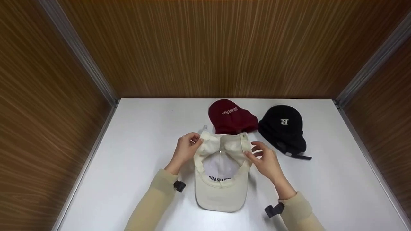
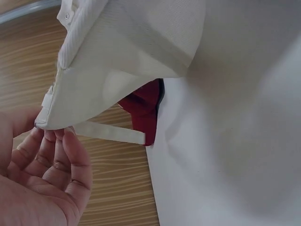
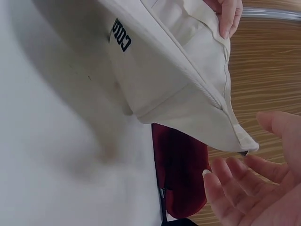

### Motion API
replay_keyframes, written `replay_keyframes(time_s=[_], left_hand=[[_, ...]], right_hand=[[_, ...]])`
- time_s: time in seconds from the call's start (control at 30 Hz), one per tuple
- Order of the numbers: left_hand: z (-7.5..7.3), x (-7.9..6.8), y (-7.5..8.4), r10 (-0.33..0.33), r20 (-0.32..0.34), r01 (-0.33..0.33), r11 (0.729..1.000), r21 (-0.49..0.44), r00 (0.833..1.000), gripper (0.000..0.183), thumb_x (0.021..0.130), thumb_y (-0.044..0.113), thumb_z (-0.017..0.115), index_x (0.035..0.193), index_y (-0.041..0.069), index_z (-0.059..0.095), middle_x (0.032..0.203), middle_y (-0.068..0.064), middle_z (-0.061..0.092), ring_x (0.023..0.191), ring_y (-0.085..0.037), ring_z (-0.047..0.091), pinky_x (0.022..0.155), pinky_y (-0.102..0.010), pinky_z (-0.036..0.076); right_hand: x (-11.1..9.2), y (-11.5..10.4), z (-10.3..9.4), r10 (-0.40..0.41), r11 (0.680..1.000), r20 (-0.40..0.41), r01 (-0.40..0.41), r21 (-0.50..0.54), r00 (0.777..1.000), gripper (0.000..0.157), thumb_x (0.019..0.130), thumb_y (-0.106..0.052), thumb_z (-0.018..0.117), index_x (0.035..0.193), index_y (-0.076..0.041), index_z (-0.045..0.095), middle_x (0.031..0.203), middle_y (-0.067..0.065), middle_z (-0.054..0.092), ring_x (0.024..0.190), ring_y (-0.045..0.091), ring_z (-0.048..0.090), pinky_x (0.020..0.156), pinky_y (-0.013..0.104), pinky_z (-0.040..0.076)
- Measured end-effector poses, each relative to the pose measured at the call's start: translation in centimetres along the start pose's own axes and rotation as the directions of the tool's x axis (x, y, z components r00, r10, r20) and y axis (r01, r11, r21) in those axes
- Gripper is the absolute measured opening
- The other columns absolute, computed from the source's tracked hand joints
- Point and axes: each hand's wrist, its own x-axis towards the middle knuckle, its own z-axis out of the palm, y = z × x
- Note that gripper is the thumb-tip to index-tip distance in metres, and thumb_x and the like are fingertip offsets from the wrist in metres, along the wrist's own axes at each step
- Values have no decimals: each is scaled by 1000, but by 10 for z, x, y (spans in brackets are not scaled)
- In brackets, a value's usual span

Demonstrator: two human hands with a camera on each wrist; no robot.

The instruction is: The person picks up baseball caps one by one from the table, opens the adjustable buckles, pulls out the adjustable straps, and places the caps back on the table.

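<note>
From here I see white tabletop (image 1: pixel 135 144) running wide left and right of the cream cap (image 1: pixel 221 171), with wood-grain panels (image 1: pixel 205 48) closing off back and sides. Cream cap is mid-table, toward the person. Maroon cap (image 1: pixel 229 117) just behind it, in the way on the far side; black cap (image 1: pixel 282 128) behind-right. Cream brim points at the person, hollow up, long axis front-to-back. Left hand (image 1: pixel 186 149) pinches its back edge; right hand (image 1: pixel 266 158) at the opposite back corner, thumb and fingers parted, contact unclear.
</note>
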Motion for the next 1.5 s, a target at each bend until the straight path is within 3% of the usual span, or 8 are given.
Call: replay_keyframes(time_s=[0.1,0.2,0.47,0.63,0.77,1.03,1.2,1.5], left_hand=[[-1,1,-1,-26,-23,25,999,-40,999,8,90,9,68,93,1,69,80,-3,64,71,-14,58,66,-26,49],[-2,1,0,-72,-37,69,994,-85,997,8,88,7,68,92,0,69,80,-4,64,72,-15,58,67,-26,49],[-5,1,3,-145,-47,136,979,-150,988,8,87,5,68,92,0,68,82,-4,65,77,-16,58,71,-27,48],[-5,1,3,-140,-41,132,977,-165,989,7,88,5,68,92,-1,67,82,-4,64,77,-16,58,71,-27,47],[-6,0,5,-174,-25,165,966,-200,984,7,89,6,66,93,-1,67,81,-3,63,72,-13,56,62,-25,47],[-16,-2,13,-262,98,279,912,-299,960,9,92,6,62,97,-1,64,81,-7,66,62,-15,59,58,-34,53],[-29,-3,19,-286,162,326,878,-351,945,7,92,5,62,97,-1,63,79,-7,67,64,-18,64,56,-31,54],[-59,-3,33,-243,198,296,903,-310,950,9,92,5,63,97,-2,65,80,-6,68,68,-20,66,63,-33,54]], right_hand=[[-4,3,-2,46,998,37,-48,45,998,43,88,-18,75,125,-1,60,96,10,66,82,27,69,65,31,55],[-8,6,-3,107,983,100,-120,139,989,47,90,-16,73,131,-2,56,100,12,64,81,25,69,63,33,57],[-19,16,1,233,889,300,-328,321,925,54,93,-14,69,137,5,45,106,19,59,83,28,69,67,41,58],[-22,17,4,255,833,363,-395,388,896,50,94,-10,66,134,10,43,102,18,61,83,27,69,68,43,58],[-22,16,4,262,806,379,-418,420,887,40,95,-8,63,127,11,47,98,15,64,82,26,69,67,41,58],[-20,13,6,240,821,382,-396,410,893,27,96,-6,60,116,11,55,95,13,65,81,27,70,62,40,58],[-18,6,6,263,820,375,-410,399,889,18,95,-1,59,109,10,57,92,12,61,79,25,69,61,38,58],[-7,-11,2,275,845,342,-396,360,899,17,95,-2,60,108,9,59,91,11,61,78,26,69,60,35,57]])
